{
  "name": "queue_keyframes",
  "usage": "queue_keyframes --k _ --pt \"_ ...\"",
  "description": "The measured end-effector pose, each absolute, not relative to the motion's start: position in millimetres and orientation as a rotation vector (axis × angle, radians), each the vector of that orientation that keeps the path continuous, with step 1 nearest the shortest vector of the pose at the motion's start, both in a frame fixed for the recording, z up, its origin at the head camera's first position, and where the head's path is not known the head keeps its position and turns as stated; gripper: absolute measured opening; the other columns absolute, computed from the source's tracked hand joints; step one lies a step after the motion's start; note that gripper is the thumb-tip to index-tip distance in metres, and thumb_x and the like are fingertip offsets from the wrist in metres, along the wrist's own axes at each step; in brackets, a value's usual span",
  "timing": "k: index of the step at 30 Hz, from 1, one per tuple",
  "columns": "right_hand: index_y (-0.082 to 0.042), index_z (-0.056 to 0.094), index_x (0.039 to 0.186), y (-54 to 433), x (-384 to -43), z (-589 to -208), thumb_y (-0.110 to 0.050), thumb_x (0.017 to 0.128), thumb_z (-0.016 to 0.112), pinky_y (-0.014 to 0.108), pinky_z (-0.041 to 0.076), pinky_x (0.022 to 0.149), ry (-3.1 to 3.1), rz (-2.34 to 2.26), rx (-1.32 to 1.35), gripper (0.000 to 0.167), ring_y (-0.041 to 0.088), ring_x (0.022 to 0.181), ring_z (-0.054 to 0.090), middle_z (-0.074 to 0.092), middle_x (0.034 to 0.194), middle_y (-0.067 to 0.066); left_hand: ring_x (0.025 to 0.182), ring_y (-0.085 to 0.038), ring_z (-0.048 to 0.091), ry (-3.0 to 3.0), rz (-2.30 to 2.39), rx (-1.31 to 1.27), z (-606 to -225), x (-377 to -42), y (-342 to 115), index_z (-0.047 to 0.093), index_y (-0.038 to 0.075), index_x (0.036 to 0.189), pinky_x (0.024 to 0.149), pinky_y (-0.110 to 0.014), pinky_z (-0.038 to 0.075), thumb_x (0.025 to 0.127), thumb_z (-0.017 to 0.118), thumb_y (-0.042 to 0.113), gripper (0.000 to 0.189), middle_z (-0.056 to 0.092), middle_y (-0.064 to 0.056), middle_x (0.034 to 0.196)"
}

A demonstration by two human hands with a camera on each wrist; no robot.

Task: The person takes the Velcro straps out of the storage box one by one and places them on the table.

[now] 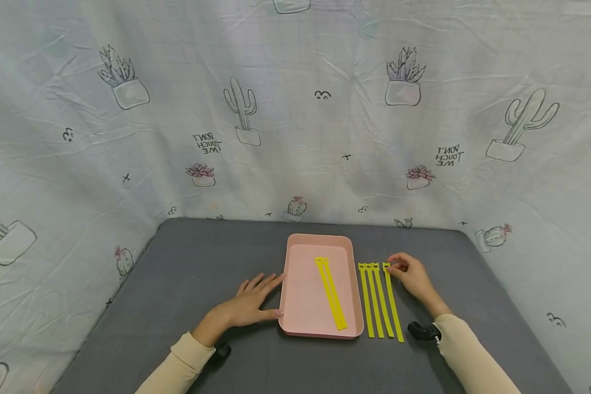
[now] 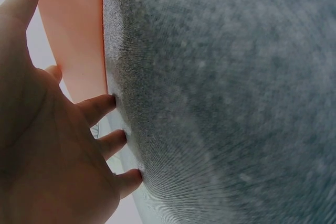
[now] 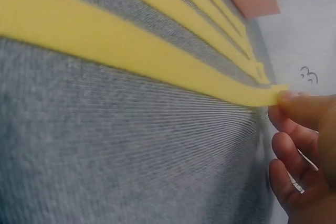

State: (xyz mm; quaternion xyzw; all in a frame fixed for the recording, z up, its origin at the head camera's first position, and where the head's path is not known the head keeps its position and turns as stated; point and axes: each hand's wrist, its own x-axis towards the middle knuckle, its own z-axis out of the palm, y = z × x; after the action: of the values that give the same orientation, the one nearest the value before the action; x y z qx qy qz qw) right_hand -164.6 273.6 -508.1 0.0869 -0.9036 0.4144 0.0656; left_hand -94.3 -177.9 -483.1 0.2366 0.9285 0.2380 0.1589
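A white printed cloth (image 1: 295, 131) hangs beyond a person's hands, behind a gray table (image 1: 216, 249) that spreads beneath both. A pink tray (image 1: 300, 317) lies between the hands. The left hand (image 1: 246, 305), fingers straight and spread, sets its thumb and index finger at the tray's nearer side, its other fingertips resting on the table. The right hand (image 1: 413, 280) pinches the head of 1 yellow strap (image 1: 394, 306) between thumb and fingertip, the length trailing from the hand toward the person. Just left of the right hand, 3 more straps (image 1: 375, 301) lie side by side, outside the tray; 2 others (image 1: 330, 295) lie slanted inside it, between the hands. The straps look light, thin and pliable, the held length curving near the grip, and appear neither fragile nor slippery. The wider head, at the end away from the person, seems the best place to take hold, though the loose tail would likely droop or swing.
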Motion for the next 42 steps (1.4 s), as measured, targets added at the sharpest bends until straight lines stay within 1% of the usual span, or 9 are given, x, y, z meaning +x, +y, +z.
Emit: queue_keyframes --k 5,13,22,31,38,42 --pt "-0.004 0.067 0.11 271.6 -167.5 -511.1 -0.007 0.091 0.07 0.024 0.044 0.06 -2.734 1.201 0.248 0.019 0.004 0.065 0.055 0.07 0.086 0.011 0.154 -0.043 0.011 2.66 0.68 0.67 -483.3 -95.7 -177.5 0.012 0.036 0.16 0.116 -0.072 0.009 0.091 0.057 0.064 0.086 0.019 -0.01 0.167" --pt "-0.005 0.067 0.108 266.6 -171.9 -512.0 -0.007 0.091 0.07 0.023 0.045 0.063 -2.737 1.202 0.224 0.017 0.006 0.069 0.055 0.069 0.087 0.01 0.154 -0.043 0.011 2.655 0.68 0.669 -482.2 -96.4 -177.2 0.012 0.036 0.16 0.116 -0.073 0.009 0.091 0.057 0.064 0.086 0.019 -0.01 0.167" --pt "-0.003 0.067 0.106 262.8 -175.4 -513.7 -0.006 0.09 0.071 0.021 0.045 0.062 -2.713 1.178 0.21 0.016 0.004 0.069 0.054 0.068 0.085 0.012 0.154 -0.043 0.01 2.648 0.691 0.671 -481.0 -96.7 -177.6 0.011 0.037 0.16 0.116 -0.073 0.008 0.092 0.056 0.064 0.086 0.018 -0.01 0.167" --pt "-0.005 0.068 0.106 263.1 -175.1 -512.6 -0.008 0.09 0.071 0.022 0.046 0.064 -2.728 1.161 0.205 0.016 0.006 0.071 0.055 0.068 0.087 0.01 0.154 -0.043 0.01 2.65 0.697 0.665 -483.1 -99.0 -177.8 0.011 0.038 0.159 0.116 -0.073 0.008 0.091 0.056 0.065 0.086 0.018 -0.01 0.167" --pt "-0.004 0.068 0.104 263.6 -176.5 -513.0 -0.008 0.09 0.071 0.021 0.045 0.065 -2.715 1.145 0.183 0.015 0.005 0.071 0.054 0.067 0.087 0.011 0.154 -0.043 0.01 2.655 0.691 0.659 -482.0 -100.7 -176.5 0.011 0.036 0.16 0.116 -0.073 0.007 0.091 0.055 0.065 0.086 0.019 -0.01 0.167" --pt "-0.004 0.069 0.103 263.8 -177.9 -512.6 -0.008 0.09 0.072 0.022 0.045 0.065 -2.73 1.14 0.164 0.014 0.007 0.072 0.053 0.066 0.087 0.01 0.154 -0.043 0.01 2.651 0.69 0.653 -480.8 -101.3 -176.1 0.011 0.035 0.16 0.117 -0.073 0.007 0.091 0.055 0.065 0.087 0.018 -0.009 0.167"
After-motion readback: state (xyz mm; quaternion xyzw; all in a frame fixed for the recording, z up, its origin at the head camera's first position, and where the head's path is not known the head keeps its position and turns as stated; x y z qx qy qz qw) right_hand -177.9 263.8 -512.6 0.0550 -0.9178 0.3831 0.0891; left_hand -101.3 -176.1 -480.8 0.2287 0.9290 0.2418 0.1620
